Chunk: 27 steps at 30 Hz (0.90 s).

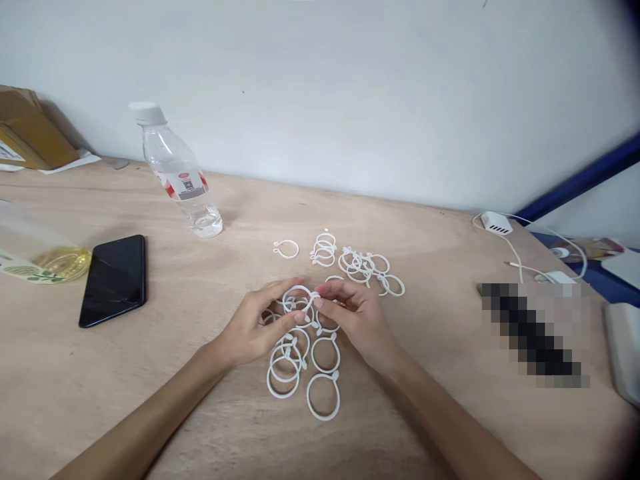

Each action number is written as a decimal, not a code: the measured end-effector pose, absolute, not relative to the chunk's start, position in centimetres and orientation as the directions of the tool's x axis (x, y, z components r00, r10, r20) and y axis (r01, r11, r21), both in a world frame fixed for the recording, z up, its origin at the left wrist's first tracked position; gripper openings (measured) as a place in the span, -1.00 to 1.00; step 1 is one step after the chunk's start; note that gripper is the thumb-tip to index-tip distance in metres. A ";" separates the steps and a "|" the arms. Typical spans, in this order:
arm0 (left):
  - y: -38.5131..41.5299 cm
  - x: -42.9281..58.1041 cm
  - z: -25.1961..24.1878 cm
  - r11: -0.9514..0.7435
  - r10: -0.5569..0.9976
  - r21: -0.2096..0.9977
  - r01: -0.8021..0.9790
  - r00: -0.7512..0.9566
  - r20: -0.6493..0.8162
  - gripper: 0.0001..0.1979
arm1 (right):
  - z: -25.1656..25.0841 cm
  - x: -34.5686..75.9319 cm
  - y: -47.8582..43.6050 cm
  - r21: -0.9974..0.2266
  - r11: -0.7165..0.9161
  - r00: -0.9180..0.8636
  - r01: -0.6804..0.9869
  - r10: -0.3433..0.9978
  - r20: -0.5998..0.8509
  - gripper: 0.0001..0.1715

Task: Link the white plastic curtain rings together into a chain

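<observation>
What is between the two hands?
A white ring, pinched by the left hand and right hand, with more white rings below, in the head view.

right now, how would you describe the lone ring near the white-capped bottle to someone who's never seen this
On the wooden table, find the white-capped bottle. From its base go right, to just beyond the left hand, and there is a thin white ring. It lies alone, touching no other ring, while the nearby rings to its right overlap.
</observation>
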<state>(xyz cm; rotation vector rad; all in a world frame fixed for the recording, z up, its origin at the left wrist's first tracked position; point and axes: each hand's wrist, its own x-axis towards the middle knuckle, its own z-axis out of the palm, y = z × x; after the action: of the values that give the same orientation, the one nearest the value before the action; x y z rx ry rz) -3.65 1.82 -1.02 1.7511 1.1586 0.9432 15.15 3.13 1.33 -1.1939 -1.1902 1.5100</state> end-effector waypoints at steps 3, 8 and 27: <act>1.9 -3.9 -1.0 -0.103 0.953 0.955 0.278 0.303 0.015 -0.46 | 1.0 15.1 3.2 -0.956 -0.257 -0.214 -0.138 0.951 -0.225 -0.71; 2.2 -4.1 -0.6 -0.044 0.932 0.980 0.194 0.362 -0.029 -0.51 | 0.7 15.1 3.2 -0.940 -0.293 -0.223 -0.173 0.942 -0.252 -0.69; 2.2 -3.8 -0.2 -0.140 0.912 0.952 0.273 0.410 0.016 -0.59 | -0.2 14.7 3.0 -0.980 -0.189 -0.204 -0.068 0.964 -0.172 -0.72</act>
<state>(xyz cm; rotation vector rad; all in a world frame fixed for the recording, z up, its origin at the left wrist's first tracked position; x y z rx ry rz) -3.84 2.21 -0.16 1.6537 1.0557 0.7903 14.73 3.03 -0.18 -1.1749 -1.1953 1.5327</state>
